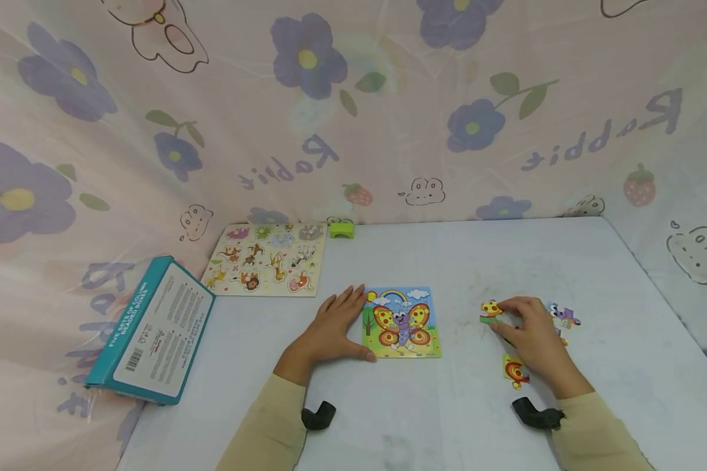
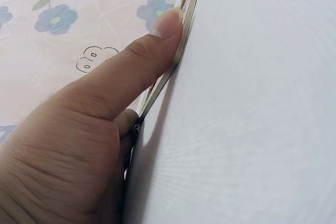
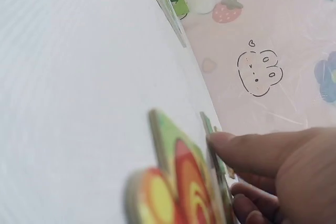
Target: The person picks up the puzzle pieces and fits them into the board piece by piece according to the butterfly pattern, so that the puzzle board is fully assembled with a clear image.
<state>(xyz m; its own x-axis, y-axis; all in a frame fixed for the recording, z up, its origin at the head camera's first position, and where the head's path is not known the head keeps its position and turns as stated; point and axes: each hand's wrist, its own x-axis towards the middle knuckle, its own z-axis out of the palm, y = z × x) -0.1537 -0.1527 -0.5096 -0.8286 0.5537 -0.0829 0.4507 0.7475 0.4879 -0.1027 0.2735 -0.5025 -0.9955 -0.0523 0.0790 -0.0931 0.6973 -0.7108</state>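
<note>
My left hand [image 1: 331, 327] rests against the left edge of a square butterfly puzzle board [image 1: 401, 324]. Its fingers reach along the top-left corner and the straight thumb presses the lower-left one; in the left wrist view that thumb touches the board's thin side. To the right, my right hand [image 1: 535, 337] pinches a yellow, red-spotted puzzle piece [image 1: 490, 309] with green along its lower side, between thumb and forefinger. Just below that hand lies a red-and-yellow swirl puzzle piece [image 1: 515, 371], large and blurred in the right wrist view. Purple puzzle pieces [image 1: 563, 315] lie beyond the knuckles, partly hidden.
A wooden animal puzzle board [image 1: 265, 260] lies at the back left, with a small green block [image 1: 341, 230] beside it. At the far left a teal-and-white box [image 1: 153, 330] leans against the printed curtain. Black wrist straps [image 1: 318, 416] show at both sleeves.
</note>
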